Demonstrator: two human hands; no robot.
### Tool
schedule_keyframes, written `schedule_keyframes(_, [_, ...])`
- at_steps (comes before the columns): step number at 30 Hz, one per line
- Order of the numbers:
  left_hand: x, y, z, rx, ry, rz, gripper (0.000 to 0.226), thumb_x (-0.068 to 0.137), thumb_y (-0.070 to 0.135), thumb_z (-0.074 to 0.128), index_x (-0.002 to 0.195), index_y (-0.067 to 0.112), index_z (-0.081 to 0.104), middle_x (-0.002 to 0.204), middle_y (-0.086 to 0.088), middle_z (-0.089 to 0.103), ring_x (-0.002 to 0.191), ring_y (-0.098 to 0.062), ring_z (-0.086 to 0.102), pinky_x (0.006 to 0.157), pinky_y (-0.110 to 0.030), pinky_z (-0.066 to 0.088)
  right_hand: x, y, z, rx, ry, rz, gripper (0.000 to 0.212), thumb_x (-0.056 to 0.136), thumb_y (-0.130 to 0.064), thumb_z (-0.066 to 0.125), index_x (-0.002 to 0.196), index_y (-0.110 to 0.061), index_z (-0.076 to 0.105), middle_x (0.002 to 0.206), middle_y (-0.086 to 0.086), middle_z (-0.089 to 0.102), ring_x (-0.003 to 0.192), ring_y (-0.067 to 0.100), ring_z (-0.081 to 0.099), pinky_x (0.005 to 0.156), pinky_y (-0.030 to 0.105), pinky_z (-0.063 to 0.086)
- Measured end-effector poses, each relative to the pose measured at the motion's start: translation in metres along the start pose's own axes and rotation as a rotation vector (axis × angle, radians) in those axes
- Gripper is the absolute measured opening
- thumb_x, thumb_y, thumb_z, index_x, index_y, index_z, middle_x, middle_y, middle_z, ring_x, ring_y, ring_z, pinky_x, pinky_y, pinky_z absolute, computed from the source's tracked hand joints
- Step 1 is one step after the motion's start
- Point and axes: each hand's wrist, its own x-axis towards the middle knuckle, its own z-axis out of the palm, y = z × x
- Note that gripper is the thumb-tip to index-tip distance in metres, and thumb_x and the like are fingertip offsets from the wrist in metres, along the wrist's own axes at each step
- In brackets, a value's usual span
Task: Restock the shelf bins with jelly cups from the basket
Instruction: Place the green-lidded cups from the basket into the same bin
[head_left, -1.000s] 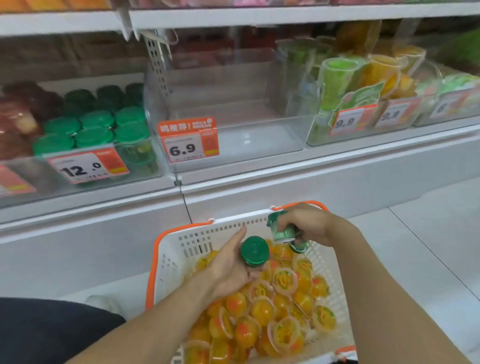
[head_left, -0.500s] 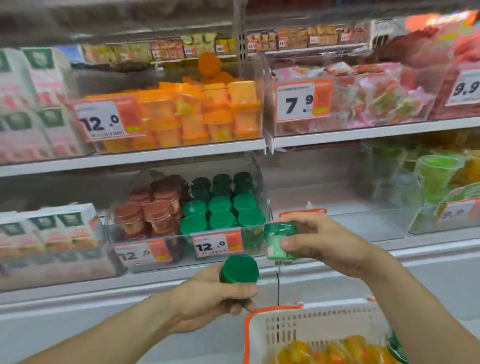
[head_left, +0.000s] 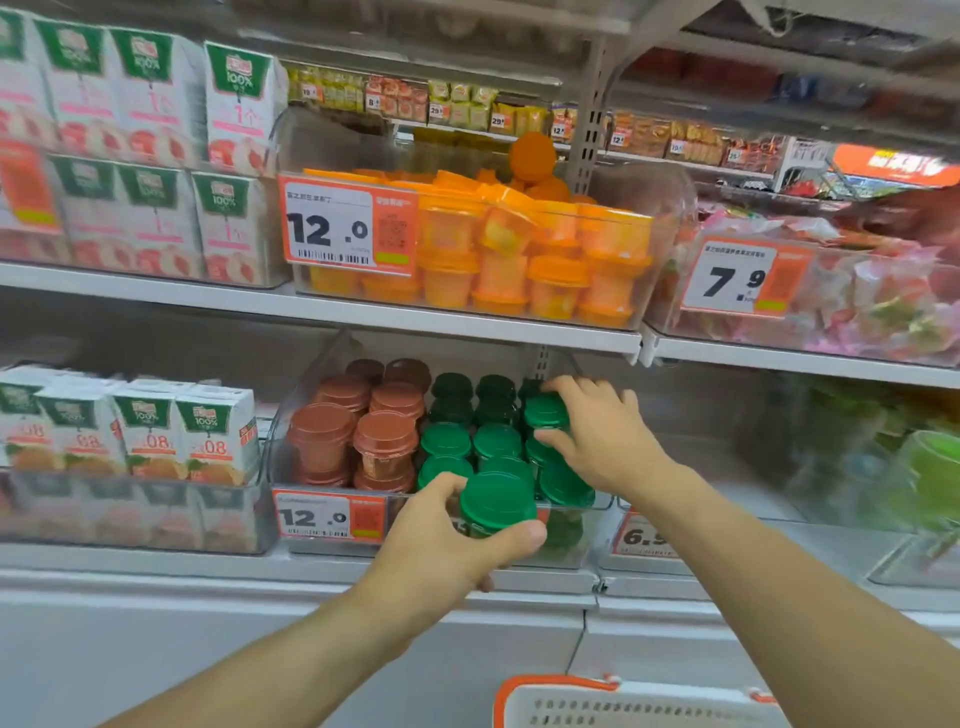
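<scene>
While both hands work at the lower shelf, this is what I see from the head camera
Left hand: my left hand (head_left: 441, 545) grips a green-lidded jelly cup (head_left: 497, 503), fingers and thumb curled round its body, held at the front edge of the clear bin (head_left: 571, 540)
Right hand: my right hand (head_left: 605, 441) is deeper in the same bin, fingers and thumb curled round a second green cup (head_left: 545, 413) that sits on top of the right-hand column
Bin contents: rows of green-lidded cups (head_left: 496, 441) fill the right part, brown-lidded cups (head_left: 384, 431) the left part; green and brown columns stand just beside each other
Price tag: an orange and white tag (head_left: 330, 517) reading 12.0 is fixed on the bin front, left of my left hand
Basket: only the white rim with orange trim (head_left: 623, 699) shows at the bottom edge, below my right forearm; I cannot tell what it holds
Upper shelf: a bin of orange-lidded cups (head_left: 545, 260) sits directly above
Left side: juice cartons (head_left: 156, 431) stand in the neighbouring bin
</scene>
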Motion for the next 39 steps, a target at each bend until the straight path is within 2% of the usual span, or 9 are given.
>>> schedule_keyframes(12, [0.005,-0.005,0.007,-0.051,0.061,-0.005,0.049,0.069,0.027,0.09,0.109,0.023,0.062,0.099,0.006,0.071,0.075,-0.012,0.065,0.058,-0.017,0.052,0.009,0.004,0.006,-0.117,-0.087,0.096,0.059,0.093,-0.054,0.057,0.139,-0.024,0.038,0.135,0.003,0.055,0.132,0.027,0.04,0.111,0.053,0.019])
schedule_keyframes(15, [0.01,-0.008,0.01,-0.069,0.134,0.012,0.056,0.064,0.03,0.093,0.11,0.025,0.06,0.102,0.008,0.072,0.088,-0.013,0.067,0.076,-0.03,0.059,0.004,0.004,0.001,-0.104,-0.061,0.078,0.064,0.09,-0.055,0.058,0.142,-0.025,0.036,0.139,0.001,0.048,0.134,0.026,0.036,0.113,0.052,0.018])
schedule_keyframes(19, [0.014,-0.005,0.008,-0.078,0.192,0.097,0.053,0.067,0.027,0.091,0.11,0.031,0.059,0.099,0.014,0.073,0.087,0.003,0.066,0.078,-0.018,0.056,-0.027,-0.009,-0.017,0.203,0.201,-0.121,0.025,0.094,-0.04,0.059,0.113,-0.024,0.061,0.109,-0.009,0.058,0.105,0.009,0.052,0.096,0.033,0.044])
schedule_keyframes(22, [0.014,-0.001,0.008,-0.038,0.179,0.203,0.053,0.066,0.024,0.092,0.108,0.031,0.06,0.097,0.011,0.073,0.084,-0.004,0.069,0.077,-0.024,0.059,-0.049,-0.028,-0.028,0.531,-0.042,-0.188,0.024,0.09,-0.047,0.063,0.109,-0.032,0.064,0.101,-0.018,0.064,0.092,0.002,0.06,0.076,0.018,0.049])
schedule_keyframes(27, [0.02,0.002,0.009,0.043,0.195,0.296,0.058,0.066,0.02,0.091,0.115,0.032,0.061,0.104,0.006,0.07,0.083,-0.008,0.07,0.073,-0.024,0.058,-0.031,-0.024,-0.041,0.851,-0.241,-0.132,0.048,0.068,-0.038,0.091,0.11,-0.035,0.071,0.106,-0.01,0.071,0.093,0.012,0.07,0.081,0.031,0.059])
schedule_keyframes(30, [0.024,0.007,0.008,0.302,0.203,0.251,0.086,0.071,0.029,0.088,0.142,0.031,0.041,0.131,0.01,0.047,0.11,-0.006,0.058,0.095,-0.022,0.051,-0.015,-0.03,-0.037,0.713,-0.147,-0.161,0.052,0.065,-0.033,0.092,0.112,-0.031,0.07,0.102,-0.013,0.071,0.092,0.005,0.067,0.082,0.022,0.056])
schedule_keyframes(32, [0.021,0.007,0.011,0.63,0.158,0.2,0.104,0.078,0.038,0.08,0.156,0.021,0.012,0.145,0.006,0.025,0.136,-0.012,0.031,0.112,-0.025,0.032,-0.004,-0.035,-0.029,0.636,-0.016,-0.163,0.056,0.068,-0.032,0.088,0.119,-0.029,0.066,0.109,-0.015,0.067,0.096,0.0,0.062,0.085,0.017,0.051])
schedule_keyframes(35, [0.014,0.005,0.017,1.021,0.107,0.168,0.097,0.088,0.051,0.062,0.156,0.012,0.004,0.159,-0.003,0.011,0.148,-0.023,0.004,0.12,-0.038,0.016,0.013,-0.037,-0.017,0.417,0.043,-0.182,0.061,0.079,-0.037,0.078,0.134,-0.028,0.051,0.129,-0.01,0.059,0.116,0.008,0.055,0.102,0.03,0.046])
schedule_keyframes(39, [0.014,0.0,0.015,1.215,0.034,0.091,0.092,0.092,0.052,0.054,0.156,0.008,0.005,0.163,-0.008,0.005,0.151,-0.03,-0.003,0.121,-0.045,0.011,0.028,-0.041,-0.008,0.088,-0.09,-0.151,0.061,0.092,-0.041,0.064,0.144,-0.024,0.037,0.135,0.001,0.058,0.124,0.024,0.054,0.11,0.05,0.035])
